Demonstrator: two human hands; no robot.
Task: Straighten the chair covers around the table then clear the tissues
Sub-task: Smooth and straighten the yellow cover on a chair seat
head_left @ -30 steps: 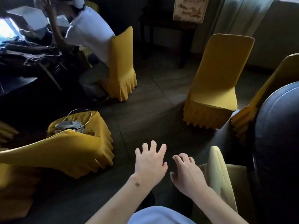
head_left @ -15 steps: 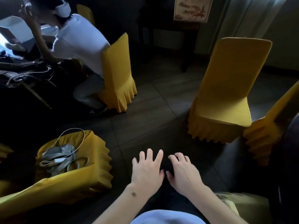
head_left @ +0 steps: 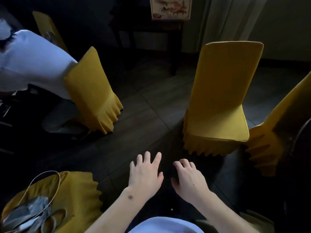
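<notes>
Head view: we look down at two bare hands held out over a dark tiled floor [head_left: 143,105], ringed by yellow-covered chairs.
Left hand [head_left: 145,174]: released, fingers spread and straight, palm down, holding nothing that we can see.
Right hand [head_left: 189,178]: released too, fingers loosely bent downward, empty, just beside the left hand and not touching it.
Nearest chair cover [head_left: 218,101]: ahead and to the right of the hands, it sits smooth over an upright chair, the pleated skirt hanging to the floor.
Right-edge chair cover [head_left: 269,142]: partly cut off by the frame, its skirt close beside the upright chair's skirt; we cannot tell whether they touch.
Occupied chair cover [head_left: 90,91]: up and left, well apart from the hands, with a person in a white top [head_left: 33,59] seated against its back.
Lower-left chair cover [head_left: 74,195]: near the left forearm, rumpled at the scalloped hem, carrying a grey bundle [head_left: 28,214] with a pale cord [head_left: 50,174] looping above it.
Tissues: we cannot make any out in this dim view.
Background: a framed picture [head_left: 170,7] stands on dark furniture, with a pale curtain [head_left: 223,21] to its right.
</notes>
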